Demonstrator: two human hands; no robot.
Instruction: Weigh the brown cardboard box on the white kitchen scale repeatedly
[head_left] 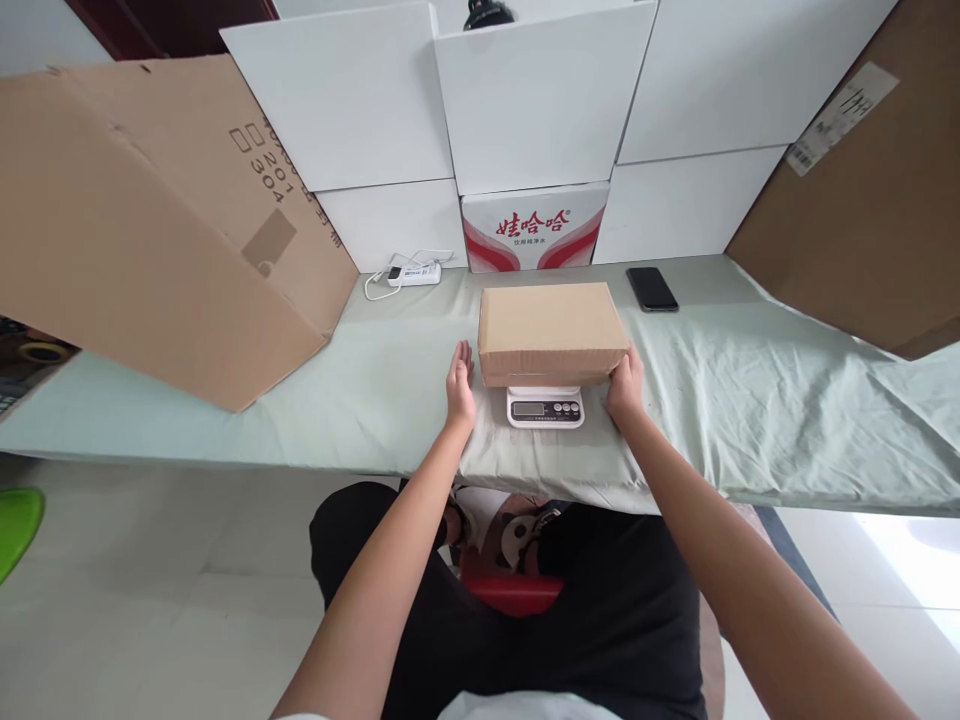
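A closed brown cardboard box (553, 330) rests on a small white digital scale (545, 408), whose display and buttons show below the box's front edge. My left hand (460, 386) is upright beside the box's left side, a small gap from it, fingers stretched out and holding nothing. On the other side, my right hand (625, 382) touches the box's lower right front corner, its fingers partly hidden by the box. The scale's display looks blank.
A black phone (652, 289) lies behind the box to the right. At the back left is a white power strip (415, 274) with a cable. White boxes (534, 228) wall the table's back, and large cardboard pieces (225, 240) flank both sides. Pale green cloth (375, 400) covers the table.
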